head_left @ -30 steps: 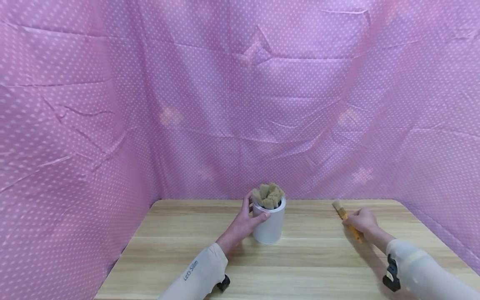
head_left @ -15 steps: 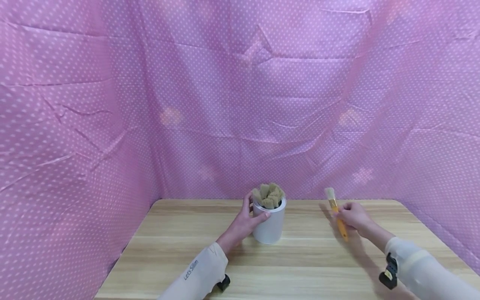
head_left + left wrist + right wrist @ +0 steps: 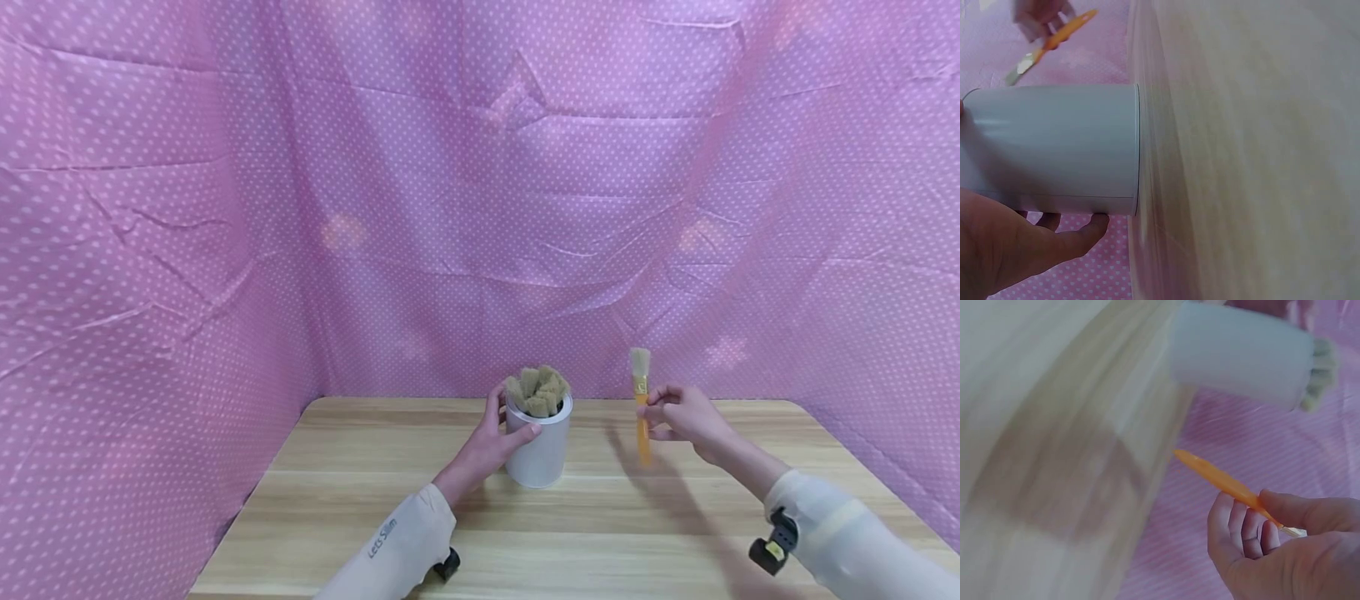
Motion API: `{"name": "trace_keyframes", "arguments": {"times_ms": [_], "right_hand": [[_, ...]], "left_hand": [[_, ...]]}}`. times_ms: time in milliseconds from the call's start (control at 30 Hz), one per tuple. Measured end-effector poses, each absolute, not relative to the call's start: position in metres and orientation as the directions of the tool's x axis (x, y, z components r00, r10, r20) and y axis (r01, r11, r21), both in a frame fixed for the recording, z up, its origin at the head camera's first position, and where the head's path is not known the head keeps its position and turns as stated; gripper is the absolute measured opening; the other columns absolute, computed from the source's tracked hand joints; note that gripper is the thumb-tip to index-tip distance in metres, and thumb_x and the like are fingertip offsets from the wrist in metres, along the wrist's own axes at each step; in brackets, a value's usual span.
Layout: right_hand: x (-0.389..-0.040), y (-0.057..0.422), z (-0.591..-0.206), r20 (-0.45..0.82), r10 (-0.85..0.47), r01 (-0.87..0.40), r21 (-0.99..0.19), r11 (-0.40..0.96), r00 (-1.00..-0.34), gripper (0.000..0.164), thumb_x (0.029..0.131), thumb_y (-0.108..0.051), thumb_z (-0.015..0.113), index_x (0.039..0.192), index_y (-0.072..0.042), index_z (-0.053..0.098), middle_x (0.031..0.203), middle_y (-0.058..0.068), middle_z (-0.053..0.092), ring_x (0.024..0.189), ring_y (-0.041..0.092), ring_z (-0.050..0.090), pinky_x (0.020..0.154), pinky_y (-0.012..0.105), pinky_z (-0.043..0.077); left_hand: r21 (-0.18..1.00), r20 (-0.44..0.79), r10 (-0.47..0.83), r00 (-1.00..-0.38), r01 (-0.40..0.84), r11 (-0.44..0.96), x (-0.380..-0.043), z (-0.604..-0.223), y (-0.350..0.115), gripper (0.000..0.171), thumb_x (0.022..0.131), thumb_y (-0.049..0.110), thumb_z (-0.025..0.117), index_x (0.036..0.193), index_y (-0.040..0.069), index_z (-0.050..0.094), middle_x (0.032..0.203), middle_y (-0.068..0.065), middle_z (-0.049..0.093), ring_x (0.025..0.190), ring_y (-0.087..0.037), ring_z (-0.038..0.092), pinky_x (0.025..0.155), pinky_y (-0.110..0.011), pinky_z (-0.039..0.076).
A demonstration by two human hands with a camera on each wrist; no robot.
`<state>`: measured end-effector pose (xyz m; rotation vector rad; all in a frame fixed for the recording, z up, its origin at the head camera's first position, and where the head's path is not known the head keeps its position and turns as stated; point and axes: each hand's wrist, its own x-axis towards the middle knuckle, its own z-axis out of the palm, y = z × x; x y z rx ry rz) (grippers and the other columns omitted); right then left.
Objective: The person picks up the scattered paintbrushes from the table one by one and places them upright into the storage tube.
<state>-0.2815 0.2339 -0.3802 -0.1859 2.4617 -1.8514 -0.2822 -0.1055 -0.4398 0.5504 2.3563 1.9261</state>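
Observation:
A white cylindrical can [image 3: 538, 454] stands upright on the wooden table, with several tan bristle heads [image 3: 537, 390] poking out above its rim. My left hand [image 3: 487, 446] holds the can from its left side, thumb across the front near the rim; its fingers [image 3: 1088, 236] also show against the wall in the left wrist view. To the right of the can, my right hand [image 3: 686, 421] pinches a paintbrush [image 3: 642, 417] by its orange handle. The brush is nearly upright, pale bristles up, above the table. In the right wrist view the thumb and fingers close on the handle [image 3: 1222, 480].
The light wooden table [image 3: 375, 467] ends at a pink polka-dot cloth [image 3: 465, 208] that hangs behind it and along both sides. Black wrist cameras sit on both sleeves, such as the right wrist camera [image 3: 772, 546].
My right hand has lifted the paintbrush off the table and moved it left toward the can, turning it from slanted to nearly upright. The left hand and the can have stayed in place.

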Motion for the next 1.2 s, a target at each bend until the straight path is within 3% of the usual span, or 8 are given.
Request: {"name": "trace_keyframes", "arguments": {"times_ms": [600,1200], "right_hand": [[-0.256,0.172,-0.327,0.119,-0.252,-0.151,-0.982,0.113,-0.961,0.024,0.092,0.000,0.072,0.103,0.009,0.053,0.100,0.014,0.066,0.090,0.022,0.067,0.085,0.045,0.058],[-0.276,0.118,-0.297,0.368,-0.121,-0.357,-0.929,-0.098,-0.922,0.026,0.094,0.001,0.071,0.110,0.009,0.052,0.107,0.016,0.065,0.095,0.024,0.070,0.087,0.042,0.057]], "left_hand": [[0.959,0.196,0.310,-0.930,0.248,0.139,-0.280,-0.438,-0.107,0.097,0.090,0.050,0.074,0.161,0.034,0.010,0.162,-0.012,0.024,0.145,-0.037,0.028,0.110,-0.065,0.030],[0.964,0.187,0.320,-0.929,0.236,0.123,-0.279,-0.437,-0.107,0.093,0.091,0.049,0.074,0.160,0.036,0.013,0.163,-0.011,0.024,0.146,-0.038,0.028,0.111,-0.064,0.030]]}}
